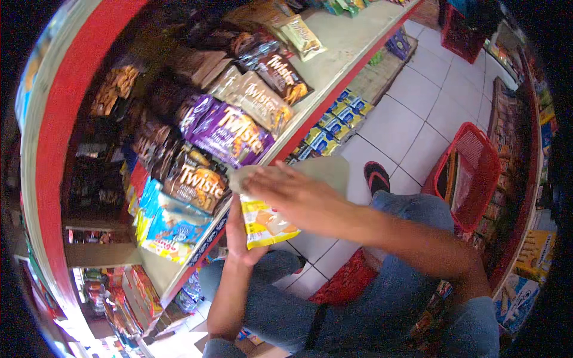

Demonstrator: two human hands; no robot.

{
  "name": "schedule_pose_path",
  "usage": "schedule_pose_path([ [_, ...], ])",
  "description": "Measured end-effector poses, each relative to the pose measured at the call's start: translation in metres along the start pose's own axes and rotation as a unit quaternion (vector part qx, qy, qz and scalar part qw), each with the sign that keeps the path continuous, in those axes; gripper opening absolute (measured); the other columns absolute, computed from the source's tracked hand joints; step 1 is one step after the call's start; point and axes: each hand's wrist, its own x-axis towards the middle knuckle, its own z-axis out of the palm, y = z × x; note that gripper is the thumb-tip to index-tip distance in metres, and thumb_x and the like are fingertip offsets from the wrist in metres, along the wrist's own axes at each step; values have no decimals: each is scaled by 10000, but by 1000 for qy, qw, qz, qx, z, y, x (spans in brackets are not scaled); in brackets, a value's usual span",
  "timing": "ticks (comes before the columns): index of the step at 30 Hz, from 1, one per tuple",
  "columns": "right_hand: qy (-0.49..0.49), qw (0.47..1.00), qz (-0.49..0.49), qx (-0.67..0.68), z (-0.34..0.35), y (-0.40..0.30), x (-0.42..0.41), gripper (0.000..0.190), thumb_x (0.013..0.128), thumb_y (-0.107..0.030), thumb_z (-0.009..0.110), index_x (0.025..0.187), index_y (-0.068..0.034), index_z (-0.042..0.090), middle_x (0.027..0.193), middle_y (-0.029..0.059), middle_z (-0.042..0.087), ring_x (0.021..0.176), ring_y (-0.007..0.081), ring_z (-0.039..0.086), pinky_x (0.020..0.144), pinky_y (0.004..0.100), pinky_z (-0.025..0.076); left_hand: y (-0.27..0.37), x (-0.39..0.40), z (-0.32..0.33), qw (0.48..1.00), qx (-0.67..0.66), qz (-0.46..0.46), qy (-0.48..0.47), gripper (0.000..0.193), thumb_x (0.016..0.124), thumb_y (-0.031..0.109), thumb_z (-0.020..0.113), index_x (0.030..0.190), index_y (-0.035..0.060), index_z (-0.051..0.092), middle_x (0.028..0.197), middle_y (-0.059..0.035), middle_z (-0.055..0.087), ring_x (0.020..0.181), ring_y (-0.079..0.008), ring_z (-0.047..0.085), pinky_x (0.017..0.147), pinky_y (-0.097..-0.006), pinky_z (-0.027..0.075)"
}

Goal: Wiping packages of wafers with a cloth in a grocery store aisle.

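Note:
My left hand (pixel 241 237) grips a yellow and white snack packet (pixel 268 223) from its left side. Across the packet's upper part lies my right hand (pixel 277 188), blurred, with a greyish cloth (pixel 320 172) under its palm and fingers. Beside my hands, a shelf (pixel 322 58) with a red edge bears Twister snack packs: a purple one (pixel 230 132), a beige one (pixel 262 100), dark brown ones (pixel 284 76) and a cream one (pixel 301 38). Nearest to my left hand are a brown pack (pixel 197 181) and a blue pack (pixel 174 219).
A red plastic basket (pixel 476 165) stands on the white tiled floor (pixel 398 103) at the right, near my foot in a sandal (pixel 377 176). Blue and yellow packets (pixel 335 121) lie on a lower shelf. More stocked shelves line the right side.

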Motion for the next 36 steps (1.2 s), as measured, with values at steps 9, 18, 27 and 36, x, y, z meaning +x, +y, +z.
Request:
schedule_pose_path([
  [9, -17, 1000, -11, 21, 5, -20, -18, 518, 872, -208, 504, 1334, 25, 477, 1395, 190, 520, 1350, 292, 460, 1172, 425, 297, -2, 21, -1, 998, -30, 44, -29, 686, 1019, 539, 285, 1496, 47, 320, 1484, -236, 409, 1356, -372, 429, 1140, -481, 348],
  [18, 6, 989, -31, 145, -6, -25, -22, 370, 883, -162, 489, 1204, 16, 537, 1248, 184, 590, 1201, 307, 567, 1071, 426, 417, -4, 34, 7, 992, -123, -16, -37, 733, 1004, 540, 360, 1504, 9, 290, 1500, -313, 329, 1416, -431, 307, 1177, -524, 262],
  [27, 7, 985, 67, 161, -47, -8, -4, 530, 897, -151, 554, 1388, 14, 445, 1389, 173, 527, 1308, 274, 508, 1114, 446, 373, -28, 16, -2, 988, 105, 108, -41, 629, 1020, 528, 341, 1490, 111, 356, 1461, -184, 453, 1342, -352, 450, 1142, -479, 347],
  [36, 4, 999, 35, 39, -29, -9, -10, 502, 897, -206, 487, 1351, 8, 465, 1390, 175, 521, 1329, 287, 473, 1153, 450, 304, -23, 5, -18, 986, -162, -2, -49, 610, 994, 527, 388, 1468, 145, 402, 1467, -96, 472, 1309, -263, 503, 1092, -436, 410],
])
